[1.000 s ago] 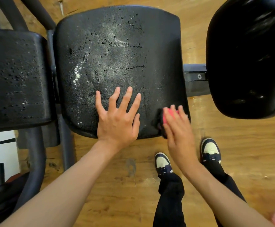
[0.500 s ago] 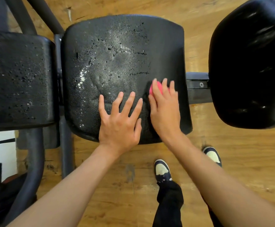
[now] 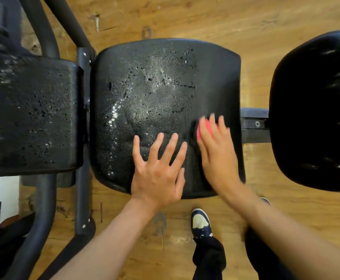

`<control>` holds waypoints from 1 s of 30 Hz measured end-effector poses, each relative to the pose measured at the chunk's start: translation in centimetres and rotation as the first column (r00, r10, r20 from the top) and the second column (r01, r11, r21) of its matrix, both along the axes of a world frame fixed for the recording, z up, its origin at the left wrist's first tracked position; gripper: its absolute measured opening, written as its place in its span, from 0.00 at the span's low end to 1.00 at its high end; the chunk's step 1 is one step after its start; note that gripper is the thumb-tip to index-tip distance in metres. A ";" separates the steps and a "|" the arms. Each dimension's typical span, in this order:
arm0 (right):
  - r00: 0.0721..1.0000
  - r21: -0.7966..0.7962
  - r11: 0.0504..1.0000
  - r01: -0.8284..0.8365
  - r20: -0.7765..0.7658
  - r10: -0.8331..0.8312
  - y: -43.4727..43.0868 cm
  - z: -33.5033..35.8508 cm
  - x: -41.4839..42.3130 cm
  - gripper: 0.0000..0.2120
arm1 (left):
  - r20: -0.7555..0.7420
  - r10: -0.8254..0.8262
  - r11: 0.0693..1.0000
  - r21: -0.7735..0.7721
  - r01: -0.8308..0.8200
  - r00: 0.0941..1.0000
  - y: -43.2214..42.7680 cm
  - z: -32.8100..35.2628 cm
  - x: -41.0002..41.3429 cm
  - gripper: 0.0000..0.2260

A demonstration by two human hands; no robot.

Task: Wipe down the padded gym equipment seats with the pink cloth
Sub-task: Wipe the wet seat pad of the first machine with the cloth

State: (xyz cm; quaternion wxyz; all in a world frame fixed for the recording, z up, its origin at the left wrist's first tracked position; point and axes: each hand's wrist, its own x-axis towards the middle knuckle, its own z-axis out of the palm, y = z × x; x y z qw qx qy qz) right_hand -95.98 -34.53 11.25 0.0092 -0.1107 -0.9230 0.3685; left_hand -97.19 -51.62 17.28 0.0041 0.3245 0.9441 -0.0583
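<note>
Head view, pink cloth [image 3: 203,128] mostly hidden under blurred right hand [image 3: 217,156], grip unclear, left hand [image 3: 157,174] fingers splayed on seat [image 3: 161,81].

The middle seat pad [image 3: 155,93] is black, cracked and flecked white. On it the left hand [image 3: 158,170] lies flat with fingers spread; just beside that grip, the right hand [image 3: 215,154] presses the pink cloth [image 3: 202,128], blurred, seemingly near the pad's right edge.
</note>
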 end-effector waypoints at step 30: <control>0.975 0.108 0.993 -0.043 -0.214 0.066 2.2 0.6 -16.0 0.23 | 0.044 -0.004 0.995 0.098 0.000 0.999 0.0 -0.1 0.2 0.23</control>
